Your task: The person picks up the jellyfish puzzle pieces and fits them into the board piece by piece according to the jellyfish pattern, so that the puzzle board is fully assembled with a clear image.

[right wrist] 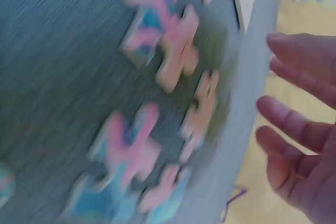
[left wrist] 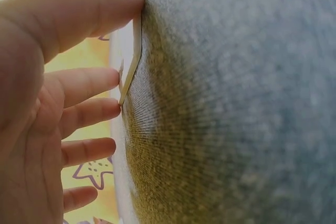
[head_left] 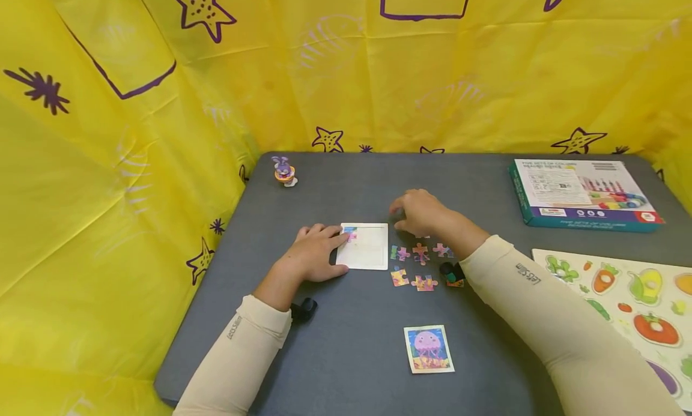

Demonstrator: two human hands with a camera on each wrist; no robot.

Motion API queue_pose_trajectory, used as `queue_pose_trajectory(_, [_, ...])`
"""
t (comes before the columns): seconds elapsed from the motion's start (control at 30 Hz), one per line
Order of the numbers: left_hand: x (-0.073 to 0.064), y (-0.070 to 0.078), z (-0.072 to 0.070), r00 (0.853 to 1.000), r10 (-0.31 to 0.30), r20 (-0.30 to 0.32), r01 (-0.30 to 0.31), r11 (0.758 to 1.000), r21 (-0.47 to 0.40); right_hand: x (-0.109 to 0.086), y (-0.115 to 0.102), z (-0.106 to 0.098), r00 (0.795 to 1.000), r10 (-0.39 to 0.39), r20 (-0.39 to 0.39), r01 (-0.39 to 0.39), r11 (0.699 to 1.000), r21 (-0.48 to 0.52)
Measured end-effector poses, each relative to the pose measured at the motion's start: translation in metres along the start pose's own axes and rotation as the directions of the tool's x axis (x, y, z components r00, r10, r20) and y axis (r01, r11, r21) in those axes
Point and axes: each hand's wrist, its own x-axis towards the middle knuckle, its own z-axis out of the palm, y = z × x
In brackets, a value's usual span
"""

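In the head view, a white tray [head_left: 373,254] lies flat on the grey surface [head_left: 346,356], with a small colourful puzzle section [head_left: 353,232] in its upper left corner; the left hand [head_left: 315,254] touches the tray's left side, thumb near the lower corner and a forefinger at the puzzle section; its grip is wide, the thumb well apart from the fingers; the right hand [head_left: 423,214] is just beyond the tray's upper right corner, fingers loosely bent, grip partly open and holding nothing that shows; loose puzzle pieces [head_left: 424,284] lie right of the tray, near the right forearm; a jellyfish card [head_left: 428,349] lies nearer the person; a purple figurine [head_left: 283,173] stands at the far left, a boxed set [head_left: 589,194] lies at the far right, and a vegetable board [head_left: 622,308] lies in front of it; yellow cloth [head_left: 335,74] hangs behind.

In the left wrist view, the thumb tip rests on the tray's edge and two fingertips meet it near a corner; the other fingers are extended and spread.

In the right wrist view, the fingers are apart and gently bent beside the tray's corner; several pink and blue puzzle pieces lie on the surface, blurred.
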Motion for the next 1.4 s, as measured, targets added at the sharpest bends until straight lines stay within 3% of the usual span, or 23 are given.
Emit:
queue_pose_trajectory(0.27, [0.000,-0.004,0.001,1.000,0.021,-0.011,-0.021,1.000,-0.001,-0.025,0.031,0.007,0.998,0.057,0.007,-0.057,0.998,0.002])
queue_pose_trajectory(0.57, [0.002,-0.001,0.003,0.998,0.038,-0.054,-0.037,0.999,0.012,-0.027,0.036,0.012,0.995,0.096,-0.031,-0.095,0.995,0.030])
queue_pose_trajectory(0.77, [0.005,0.004,0.004,0.997,0.038,-0.073,-0.036,0.999,0.036,-0.015,0.020,0.005,0.991,0.130,-0.045,-0.124,0.985,0.120])
queue_pose_trajectory(0.87, [0.007,0.006,0.003,0.996,0.043,-0.074,-0.041,0.999,0.035,-0.006,0.005,0.000,0.993,0.107,-0.041,-0.100,0.983,0.156])
queue_pose_trajectory(1.13, [0.009,0.006,0.003,0.996,0.053,-0.077,-0.052,0.999,0.015,0.028,-0.028,0.010,0.997,0.075,0.031,-0.080,0.961,0.263])
queue_pose_trajectory(1.4, [0.009,0.007,0.000,0.993,0.060,-0.103,-0.059,0.998,0.019,0.049,-0.041,0.022,0.994,0.086,0.067,-0.099,0.968,0.232])
